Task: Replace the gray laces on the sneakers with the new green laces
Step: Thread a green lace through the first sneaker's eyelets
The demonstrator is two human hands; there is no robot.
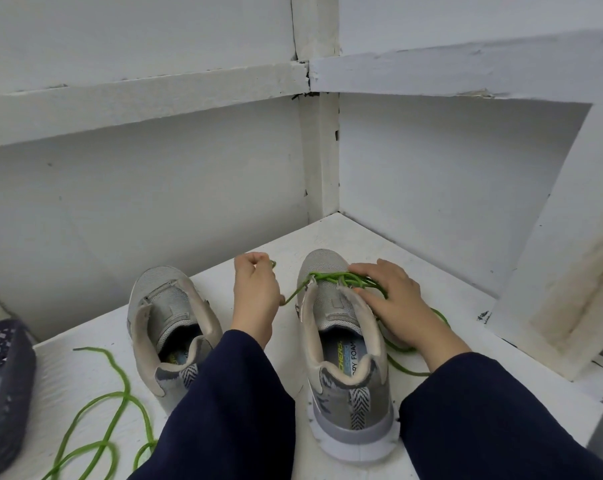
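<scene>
L hand (pixel 255 289) grip closed, pinching green lace (pixel 327 276) end, taut from R sneaker (pixel 341 344) eyelets. R hand (pixel 386 294) grip open, pressing lace flat on the same sneaker. L sneaker (pixel 168 323) unlaced alongside. 2nd green lace (pixel 102 407) loose on worktop (pixel 85 334).

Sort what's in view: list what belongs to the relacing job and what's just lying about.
Job:
- right sneaker, with the green lace partly threaded in it
- left hand, pinching that lace's end
- right hand, resting on the lacing
- left sneaker, unlaced
- loose green lace beside it

Lying about:
- dark patterned item at the left edge
- white shelf underneath
</scene>
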